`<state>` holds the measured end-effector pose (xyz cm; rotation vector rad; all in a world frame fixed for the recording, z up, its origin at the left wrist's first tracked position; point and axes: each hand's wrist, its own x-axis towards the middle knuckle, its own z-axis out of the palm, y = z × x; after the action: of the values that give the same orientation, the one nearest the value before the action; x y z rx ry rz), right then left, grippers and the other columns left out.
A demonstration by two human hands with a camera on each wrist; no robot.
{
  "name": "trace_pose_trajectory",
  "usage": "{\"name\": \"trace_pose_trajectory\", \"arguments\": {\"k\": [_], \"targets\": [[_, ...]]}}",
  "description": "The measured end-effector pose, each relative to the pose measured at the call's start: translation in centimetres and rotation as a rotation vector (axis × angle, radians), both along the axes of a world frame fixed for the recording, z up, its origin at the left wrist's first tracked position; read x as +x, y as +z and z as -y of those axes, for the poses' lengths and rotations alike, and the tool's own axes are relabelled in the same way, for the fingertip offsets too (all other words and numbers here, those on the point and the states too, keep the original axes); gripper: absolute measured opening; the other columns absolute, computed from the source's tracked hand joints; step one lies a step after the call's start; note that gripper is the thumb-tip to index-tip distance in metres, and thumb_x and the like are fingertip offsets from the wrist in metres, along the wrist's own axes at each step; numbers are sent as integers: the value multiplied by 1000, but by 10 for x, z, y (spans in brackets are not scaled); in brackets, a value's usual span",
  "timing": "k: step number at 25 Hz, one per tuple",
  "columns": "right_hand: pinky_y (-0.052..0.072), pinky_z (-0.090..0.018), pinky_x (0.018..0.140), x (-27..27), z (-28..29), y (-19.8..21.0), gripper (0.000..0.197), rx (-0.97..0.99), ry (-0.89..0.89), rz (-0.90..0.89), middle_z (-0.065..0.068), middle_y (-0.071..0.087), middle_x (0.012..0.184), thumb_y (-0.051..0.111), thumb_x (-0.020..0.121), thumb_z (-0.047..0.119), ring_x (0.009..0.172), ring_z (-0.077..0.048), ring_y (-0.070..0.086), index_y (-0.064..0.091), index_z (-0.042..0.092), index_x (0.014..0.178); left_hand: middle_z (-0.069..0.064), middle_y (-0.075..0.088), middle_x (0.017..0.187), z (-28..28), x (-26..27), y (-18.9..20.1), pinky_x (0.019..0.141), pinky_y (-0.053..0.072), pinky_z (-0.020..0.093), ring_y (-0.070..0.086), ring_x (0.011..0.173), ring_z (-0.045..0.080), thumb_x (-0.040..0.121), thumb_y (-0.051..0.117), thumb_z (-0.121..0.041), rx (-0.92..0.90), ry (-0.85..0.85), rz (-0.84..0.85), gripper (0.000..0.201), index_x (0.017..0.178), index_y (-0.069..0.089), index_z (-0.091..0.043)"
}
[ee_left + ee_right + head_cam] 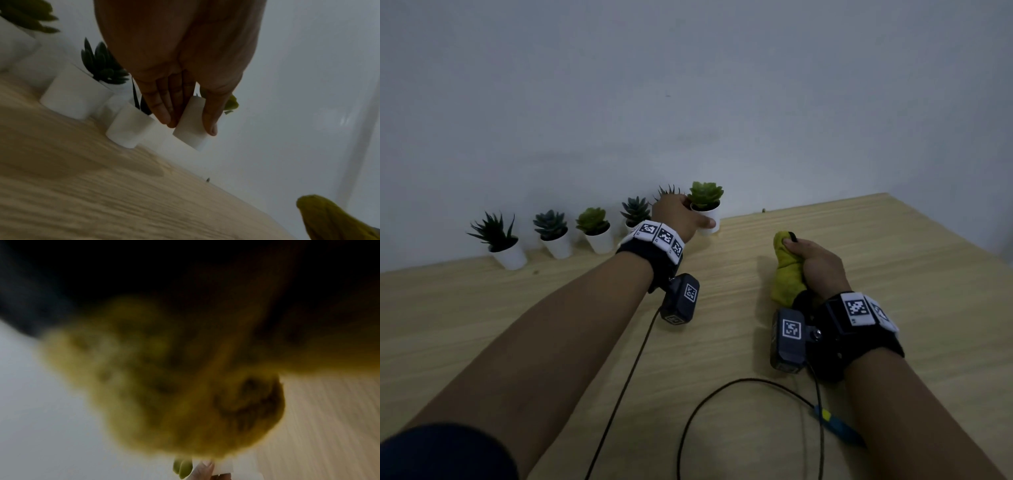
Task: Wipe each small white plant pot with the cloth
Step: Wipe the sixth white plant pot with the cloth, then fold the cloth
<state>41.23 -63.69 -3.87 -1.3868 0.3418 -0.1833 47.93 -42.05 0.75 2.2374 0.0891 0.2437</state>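
Several small white pots with green succulents stand in a row along the wall, among them the far-left pot [512, 255] and two beside it [558, 245] [599, 241]. My left hand [681, 216] [191, 126] grips the rightmost pot [709, 219] [193, 139], fingers on one side and thumb on the other; it looks raised slightly off the wooden table [859, 246]. Right of it, my right hand [811, 260] holds a bunched yellow-green cloth [786, 270] [329, 219] [185, 386] low over the table. Two pots are partly hidden behind my left hand.
A grey wall [688, 102] runs directly behind the row of pots. Black cables [688, 428] from the wrist cameras loop over the near part of the table. The table's right edge [962, 240] slants away at the far right.
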Motion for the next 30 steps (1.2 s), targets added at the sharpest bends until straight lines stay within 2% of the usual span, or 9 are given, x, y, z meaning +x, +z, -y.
{"name": "trace_pose_trajectory", "arguments": {"k": [4,6,9,11,15,23,26,28,30], "targets": [[52,-39,93,11,6,0,19,11,23,1,-9,69,100,72,84,15,99,-26,65,72,10,103,3,72,81,15,18,-12,60,43,22,65,73,17,62,89,-29,46,28,-9,31,83,74,-12],[52,-30,87,16,9,-2,23,-28,40,5,-6,68,98,71,85,15,91,-20,64,71,9,107,5,73,81,20,27,-17,63,50,27,67,74,19,62,89,-31,97,57,-16,34,83,75,-8],[51,-13,62,18,13,-4,19,-34,65,3,-1,68,84,71,85,15,72,-9,62,71,9,103,10,74,84,25,38,-22,72,58,36,69,78,23,65,86,-33,182,78,-34,38,85,75,-2],[48,-10,52,19,14,-5,19,-16,71,-4,1,66,79,71,85,14,67,-7,60,71,7,102,11,72,85,26,43,-22,70,57,34,67,77,23,68,84,-32,210,105,-51,38,87,73,0],[47,-9,51,21,15,-4,19,-30,91,-15,-1,66,80,71,85,14,60,-2,60,70,5,102,10,70,89,30,47,-22,65,48,29,64,78,22,75,79,-33,342,98,-137,33,88,70,-4],[44,-10,44,20,12,-4,27,56,74,-19,-2,64,74,72,83,8,43,4,58,68,-4,107,11,67,102,34,55,-16,83,51,35,65,101,29,84,70,-34,492,23,-243,29,88,63,-6],[43,-9,43,17,12,-2,26,54,88,-13,-2,63,74,71,84,8,41,6,56,68,-4,107,9,68,97,35,55,-20,73,50,32,67,95,29,81,72,-34,476,45,-236,29,82,61,-7],[42,-9,43,17,12,-1,25,49,88,-4,-1,62,74,70,85,7,41,7,56,68,-4,107,11,68,101,36,50,-24,66,45,29,66,94,28,78,76,-36,392,86,-215,43,100,62,-2],[43,-9,44,16,10,-1,26,55,80,0,-1,62,74,70,84,6,42,6,56,68,-5,107,12,64,116,39,42,-25,69,43,29,63,103,28,76,78,-39,299,130,-193,64,121,53,-1]]}}
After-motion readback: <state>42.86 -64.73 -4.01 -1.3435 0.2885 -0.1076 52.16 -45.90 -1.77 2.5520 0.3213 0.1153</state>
